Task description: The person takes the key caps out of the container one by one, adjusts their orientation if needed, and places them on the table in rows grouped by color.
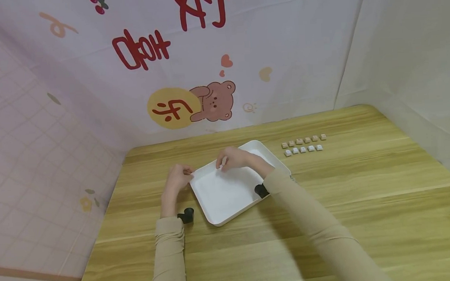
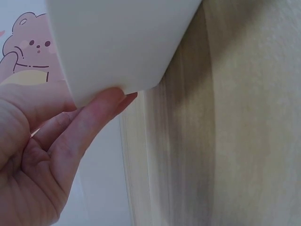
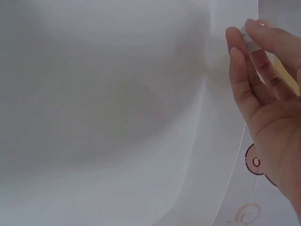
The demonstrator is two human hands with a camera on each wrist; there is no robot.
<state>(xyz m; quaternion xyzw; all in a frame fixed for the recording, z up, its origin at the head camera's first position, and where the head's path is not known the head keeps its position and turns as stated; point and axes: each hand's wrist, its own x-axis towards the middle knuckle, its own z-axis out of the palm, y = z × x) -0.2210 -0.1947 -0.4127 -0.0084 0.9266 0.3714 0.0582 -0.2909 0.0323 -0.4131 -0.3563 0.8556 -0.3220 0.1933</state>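
A shallow white tray [image 1: 227,191] lies on the wooden table, turned at a slant. Its far left corner is pinched by my left hand [image 1: 178,177]; in the left wrist view the thumb and fingers [image 2: 101,106] close on the tray's edge. Over the far side of the tray, my right hand [image 1: 233,158] holds a small white keycap [image 3: 251,41] between thumb and fingertips, with a dark mark on one face. Right of the tray stand two short rows of keycaps, beige ones [image 1: 299,141] behind and white ones [image 1: 303,149] in front.
Behind the table [image 1: 364,184] hangs a white cloth [image 1: 299,34] printed with red lettering and a bear. More cloth walls stand at left and right. A small chain-like piece [image 1: 293,179] shows by the tray's right edge. Black wrist cameras [image 1: 188,214] sit on both wrists.
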